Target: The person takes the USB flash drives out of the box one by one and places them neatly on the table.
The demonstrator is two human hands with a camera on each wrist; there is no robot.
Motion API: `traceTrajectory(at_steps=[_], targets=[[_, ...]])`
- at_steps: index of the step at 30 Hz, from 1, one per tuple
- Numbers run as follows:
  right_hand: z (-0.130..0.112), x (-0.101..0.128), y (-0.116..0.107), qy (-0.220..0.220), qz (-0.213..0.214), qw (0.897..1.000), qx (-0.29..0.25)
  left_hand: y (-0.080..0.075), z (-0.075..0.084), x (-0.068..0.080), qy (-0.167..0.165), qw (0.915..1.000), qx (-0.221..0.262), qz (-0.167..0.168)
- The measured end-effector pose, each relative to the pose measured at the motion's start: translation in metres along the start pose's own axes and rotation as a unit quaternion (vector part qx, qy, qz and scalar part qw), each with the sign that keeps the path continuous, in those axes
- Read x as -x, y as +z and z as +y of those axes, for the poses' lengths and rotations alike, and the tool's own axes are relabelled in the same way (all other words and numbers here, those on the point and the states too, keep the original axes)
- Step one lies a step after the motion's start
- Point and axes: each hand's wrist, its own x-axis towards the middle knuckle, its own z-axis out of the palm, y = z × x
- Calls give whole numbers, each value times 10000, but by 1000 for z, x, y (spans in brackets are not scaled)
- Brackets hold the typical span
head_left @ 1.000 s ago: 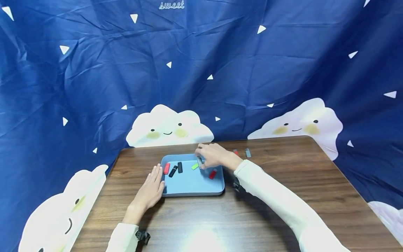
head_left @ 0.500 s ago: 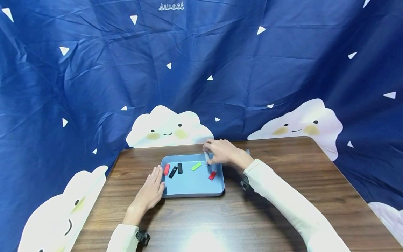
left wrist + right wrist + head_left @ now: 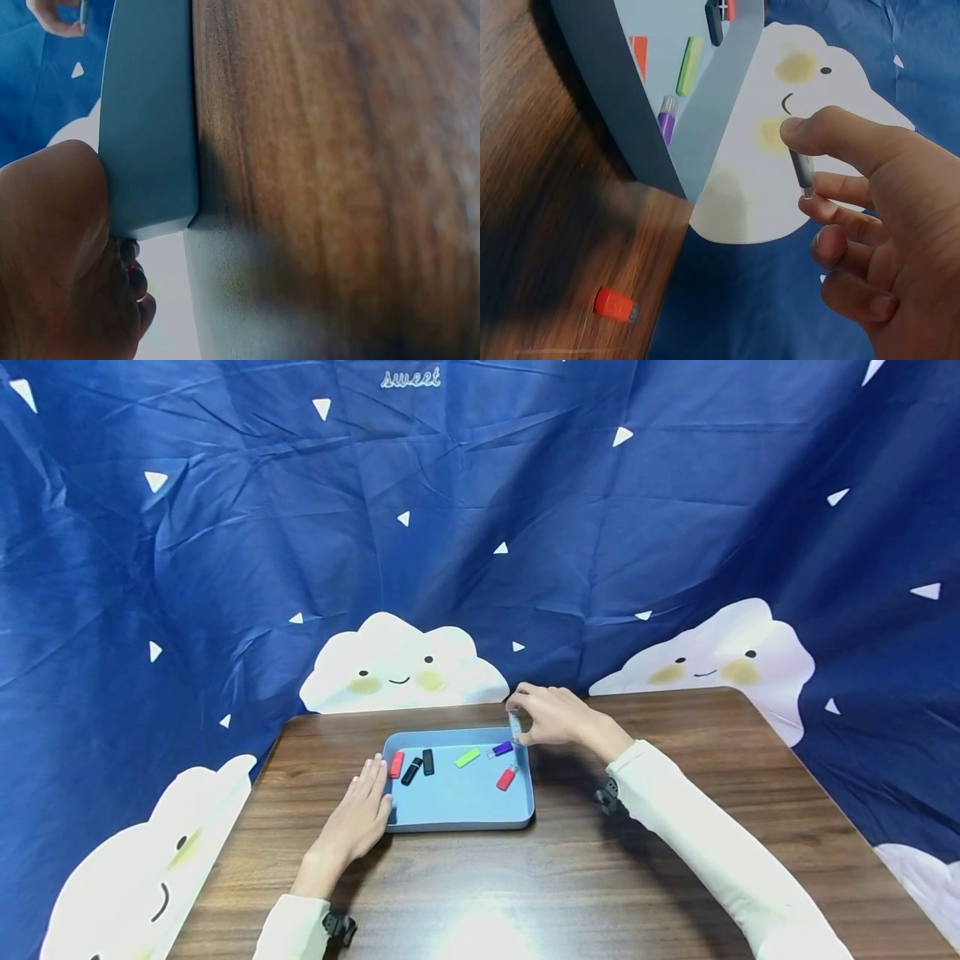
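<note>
a: right hand (image 3: 553, 720) at the far right corner of the blue tray (image 3: 457, 820). the grip is a pinch: thumb and forefinger closed on a small grey stick (image 3: 802, 172), held upright in the wrist view.

b: is it a usb drive, like the ones in the tray?

a: probably, though the stick is too small and too covered by the fingers to be sure. it sits just above the tray's far rim, not touching it.

b: and the other hand?

a: left hand (image 3: 358, 814) lies flat on the desk (image 3: 570, 877), fingers straight, their tips against the tray's left wall, holding nothing. the left wrist view shows skin pressed to that wall.

b: what's in the tray?

a: a purple stick (image 3: 501, 748) just beside the right hand, a red one (image 3: 507, 777) near the right wall, a green one (image 3: 467, 757) in the middle, two black ones (image 3: 420, 765) and another red stick (image 3: 397, 763) toward the left. one more red piece (image 3: 616, 305) lies on the desk outside the tray.

b: handling advice?

a: as a judgement: keep the pinch light but low on the stick, move slowly past the rim so it doesn't catch, and let the left hand steady the tray.
</note>
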Motion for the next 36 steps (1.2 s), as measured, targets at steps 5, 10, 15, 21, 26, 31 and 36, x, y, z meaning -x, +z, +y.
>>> traceTrajectory(at_steps=[5, 10, 15, 21, 26, 31, 36], targets=[[8, 7, -2, 115, 70, 9999, -72, 1, 0, 0, -48, 10000, 2, -79], [17, 13, -5, 182, 81, 9998, -69, 1, -1, -1, -59, 9999, 10, -104], [26, 18, -7, 254, 84, 9996, -96, 2, 0, 1, -3, 10000, -1, -15], [35, 24, -11, 357, 162, 9991, -171, 1, 1, 0, -4, 10000, -18, 12], [43, 30, -14, 387, 219, 9989, -171, 1, 1, -1, 3, 10000, -60, 2], [50, 35, -15, 453, 248, 9986, -127, 0, 2, 0, 18, 10000, -96, 7], [57, 41, -17, 604, 250, 9977, -161, -1, 2, 1, 24, 10000, -50, 22]])
